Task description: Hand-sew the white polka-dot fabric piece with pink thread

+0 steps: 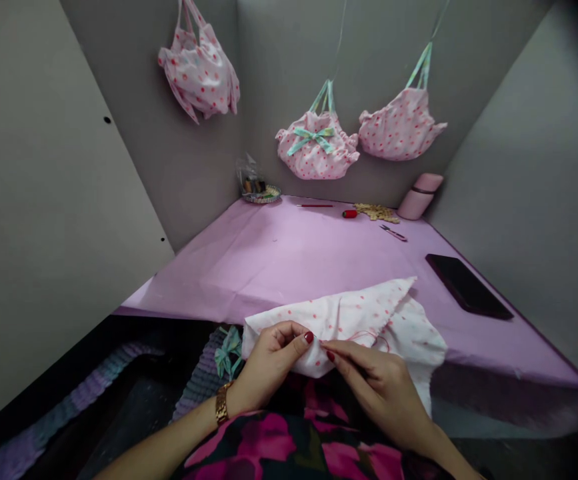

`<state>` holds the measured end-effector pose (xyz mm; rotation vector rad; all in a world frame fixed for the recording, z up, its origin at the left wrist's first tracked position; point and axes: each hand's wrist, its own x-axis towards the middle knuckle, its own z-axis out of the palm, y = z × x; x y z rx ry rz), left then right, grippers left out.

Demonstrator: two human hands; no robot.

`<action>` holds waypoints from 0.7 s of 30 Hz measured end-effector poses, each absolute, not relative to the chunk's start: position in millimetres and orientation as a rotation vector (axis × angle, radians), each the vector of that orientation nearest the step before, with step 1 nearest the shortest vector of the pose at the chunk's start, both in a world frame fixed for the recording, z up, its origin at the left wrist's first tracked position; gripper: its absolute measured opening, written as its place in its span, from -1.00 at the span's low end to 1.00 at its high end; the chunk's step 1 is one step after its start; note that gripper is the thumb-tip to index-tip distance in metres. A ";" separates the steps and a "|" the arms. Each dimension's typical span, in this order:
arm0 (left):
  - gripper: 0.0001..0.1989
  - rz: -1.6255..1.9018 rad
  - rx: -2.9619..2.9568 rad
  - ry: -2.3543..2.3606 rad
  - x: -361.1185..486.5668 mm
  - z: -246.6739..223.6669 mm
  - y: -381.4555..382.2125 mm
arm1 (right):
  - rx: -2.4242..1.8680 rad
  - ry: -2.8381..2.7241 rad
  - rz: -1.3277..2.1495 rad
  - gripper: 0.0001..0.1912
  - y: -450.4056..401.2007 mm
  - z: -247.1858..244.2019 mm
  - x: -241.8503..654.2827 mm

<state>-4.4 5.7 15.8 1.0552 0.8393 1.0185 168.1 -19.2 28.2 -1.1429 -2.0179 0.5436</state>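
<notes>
White cloth with red dots (353,313) lies over the table's front edge and hangs toward my lap. My left hand (271,360) pinches a fold of it between thumb and index finger. Close beside those fingertips, my right hand (386,383) is closed in a pinch at the cloth; whatever is between its fingers is too small to make out. A loose loop of reddish thread (369,335) trails over the cloth by my right hand. Left of the cloth hangs a green ribbon bow (229,353).
On the pink-covered table (289,257) are a red thread spool (349,214), thread snips (393,233), a red pencil-like stick (315,206), a pink bottle (421,195), a dark phone or tablet (469,287) and a small woven tray (269,195). Dotted fabric pieces (319,160) hang above.
</notes>
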 end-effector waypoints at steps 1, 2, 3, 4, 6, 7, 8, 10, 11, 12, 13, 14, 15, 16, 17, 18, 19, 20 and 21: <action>-0.78 1.016 1.061 0.835 -4.3 15.6 5.7 | -1.151 -2.014 0.547 -0.73 -19.0 28.1 168.2; -0.78 1.012 1.063 0.832 -4.3 15.2 5.7 | -1.158 -2.012 0.552 -0.73 -18.8 28.1 168.2; -0.78 1.009 1.064 0.828 -4.2 14.7 5.8 | -1.163 -2.009 0.557 -0.73 -18.6 28.1 168.2; -0.78 1.007 1.064 0.826 -4.2 14.1 5.9 | -1.169 -2.005 0.561 -0.73 -18.5 28.1 168.2; -0.79 1.000 1.060 0.822 -4.2 13.3 6.0 | -1.177 -1.997 0.572 -0.73 -18.3 28.2 168.0; -0.79 0.996 1.057 0.823 -4.2 13.1 6.0 | -1.180 -1.996 0.580 -0.73 -18.3 28.3 167.9; -0.79 0.993 1.054 0.822 -4.2 13.1 5.9 | -1.184 -1.994 0.589 -0.73 -18.4 28.4 167.7; -0.79 0.991 1.050 0.823 -4.3 13.7 5.5 | -1.194 -1.994 0.617 -0.74 -18.7 28.9 167.5; -0.79 0.991 1.050 0.822 -4.3 14.1 5.3 | -1.200 -1.992 0.635 -0.74 -19.0 29.2 167.3; -0.79 0.993 1.053 0.821 -4.3 14.6 5.0 | -1.208 -1.986 0.657 -0.75 -19.3 29.4 167.1; -0.80 0.996 1.058 0.820 -4.4 14.9 4.7 | -1.225 -1.973 0.684 -0.76 -19.7 29.6 166.9; -0.80 0.999 1.061 0.817 -4.5 15.1 4.5 | -1.247 -1.956 0.713 -0.75 -20.1 29.5 166.6; -0.80 1.001 1.062 0.813 -4.7 15.1 4.3 | -1.269 -1.938 0.744 -0.74 -20.4 29.3 166.4; -0.80 1.004 1.063 0.809 -4.9 15.0 4.2 | -1.290 -1.920 0.781 -0.71 -20.7 28.9 166.1; -0.80 1.007 1.066 0.805 -5.1 14.7 4.2 | -1.305 -1.902 0.821 -0.67 -20.8 28.5 165.9; -0.81 1.008 1.072 0.800 -5.3 14.5 4.2 | -1.309 -1.888 0.864 -0.65 -20.9 28.1 165.7; -0.81 1.008 1.079 0.795 -5.5 14.3 4.3 | -1.304 -1.876 0.910 -0.64 -20.9 27.7 165.5; -0.81 1.008 1.086 0.792 -5.7 14.3 4.3 | -1.291 -1.866 0.956 -0.65 -20.7 27.6 165.3; -0.82 1.007 1.091 0.791 -5.8 14.4 4.3 | -1.274 -1.855 0.995 -0.67 -20.5 27.8 165.0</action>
